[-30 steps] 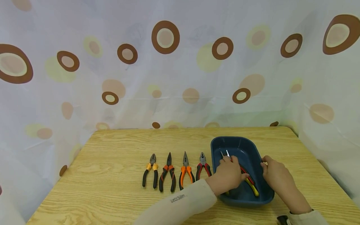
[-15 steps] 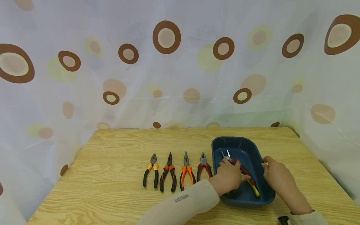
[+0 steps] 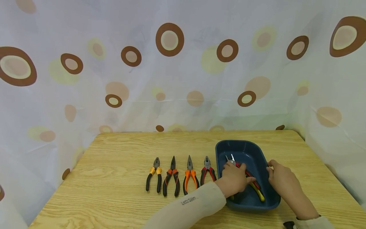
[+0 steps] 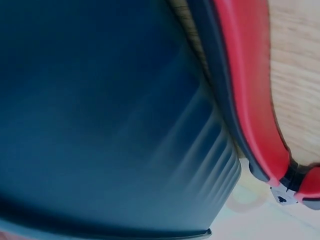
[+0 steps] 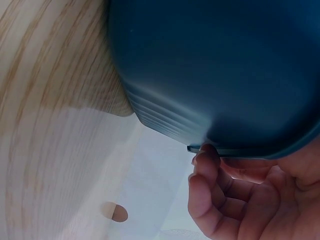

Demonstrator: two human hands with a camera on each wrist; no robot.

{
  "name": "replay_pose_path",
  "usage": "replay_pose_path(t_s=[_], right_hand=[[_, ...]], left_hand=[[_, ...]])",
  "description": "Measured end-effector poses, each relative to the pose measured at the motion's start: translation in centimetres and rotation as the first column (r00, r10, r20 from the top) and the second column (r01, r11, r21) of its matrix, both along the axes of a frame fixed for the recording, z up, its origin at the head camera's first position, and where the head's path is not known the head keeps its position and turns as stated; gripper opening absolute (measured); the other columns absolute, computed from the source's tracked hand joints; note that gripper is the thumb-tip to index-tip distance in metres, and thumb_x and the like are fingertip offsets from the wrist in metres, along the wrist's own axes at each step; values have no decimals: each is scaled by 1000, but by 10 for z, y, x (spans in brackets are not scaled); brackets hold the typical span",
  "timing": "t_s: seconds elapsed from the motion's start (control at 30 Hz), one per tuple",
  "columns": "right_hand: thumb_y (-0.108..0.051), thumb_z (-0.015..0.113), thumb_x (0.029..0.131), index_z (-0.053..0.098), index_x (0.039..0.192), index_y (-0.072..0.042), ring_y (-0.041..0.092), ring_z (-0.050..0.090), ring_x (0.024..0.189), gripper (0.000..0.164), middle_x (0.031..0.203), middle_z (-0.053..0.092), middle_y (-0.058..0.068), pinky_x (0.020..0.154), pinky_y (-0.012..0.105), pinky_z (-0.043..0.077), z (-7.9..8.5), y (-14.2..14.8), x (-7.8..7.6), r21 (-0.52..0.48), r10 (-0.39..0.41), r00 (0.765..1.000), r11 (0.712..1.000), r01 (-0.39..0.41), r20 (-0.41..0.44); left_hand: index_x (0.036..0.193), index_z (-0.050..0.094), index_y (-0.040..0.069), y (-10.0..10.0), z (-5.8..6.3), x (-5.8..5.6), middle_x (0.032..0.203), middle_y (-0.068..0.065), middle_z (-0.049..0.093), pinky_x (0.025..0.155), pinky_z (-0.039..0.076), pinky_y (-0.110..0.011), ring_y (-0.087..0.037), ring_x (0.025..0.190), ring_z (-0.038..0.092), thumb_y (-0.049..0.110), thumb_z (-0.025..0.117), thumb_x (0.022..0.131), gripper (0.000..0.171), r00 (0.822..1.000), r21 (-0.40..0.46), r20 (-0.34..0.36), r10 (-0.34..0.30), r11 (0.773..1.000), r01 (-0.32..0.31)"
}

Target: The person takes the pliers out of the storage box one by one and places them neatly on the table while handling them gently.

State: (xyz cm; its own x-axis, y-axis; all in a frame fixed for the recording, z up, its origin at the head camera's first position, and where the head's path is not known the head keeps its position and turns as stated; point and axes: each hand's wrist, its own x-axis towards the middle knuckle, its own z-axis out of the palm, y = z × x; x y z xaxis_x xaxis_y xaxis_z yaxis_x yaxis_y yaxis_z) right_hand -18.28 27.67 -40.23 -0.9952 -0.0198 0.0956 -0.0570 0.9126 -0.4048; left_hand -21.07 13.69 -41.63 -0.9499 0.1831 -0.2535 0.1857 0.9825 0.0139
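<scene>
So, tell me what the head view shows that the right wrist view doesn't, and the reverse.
Only the head view shows the row of four pliers, the left hand reaching into the bin, and the red handle and yellow handle inside it.

Only the right wrist view shows the ridges on the bin's outer side and the right hand's curled fingers outside it.

Both show the bin, the right hand at its rim, the table and the curtain.
</scene>
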Motion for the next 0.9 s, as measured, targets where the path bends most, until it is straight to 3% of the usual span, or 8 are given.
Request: replay_pose_path(t_s=[0.2,0.37,0.6,0.9], right_hand=[[-4,48,97,52,112,17,20,51,55,26,66,59,11,49,37,42,0,1,-1,0,-1,1000,1000,1,6],[-3,49,97,52,112,18,20,51,54,26,66,59,12,48,36,42,-1,0,0,-3,2,1000,1000,-2,-6],[-3,49,97,52,111,17,19,50,52,25,63,56,8,47,35,40,-1,0,1,-1,12,1000,1000,-12,-18],[-3,48,97,51,112,17,20,49,53,26,65,57,9,48,36,40,-2,1,-1,-3,7,1000,1000,-7,-1]], left_hand=[[135,39,44,3,0,-1,132,-10,48,80,49,-29,-24,111,52,74,32,86,59,999,14,-43,10,1000,-9],[135,36,46,8,-1,-3,130,-6,51,80,47,-30,-24,105,52,76,28,85,59,997,-38,-69,29,999,-32],[136,35,50,13,4,-2,129,-7,49,77,48,-31,-25,102,54,76,34,85,57,996,-45,-37,85,995,-87],[137,38,51,10,3,-4,128,-7,49,75,48,-32,-26,102,54,73,33,87,55,997,-22,-37,61,998,-62]])
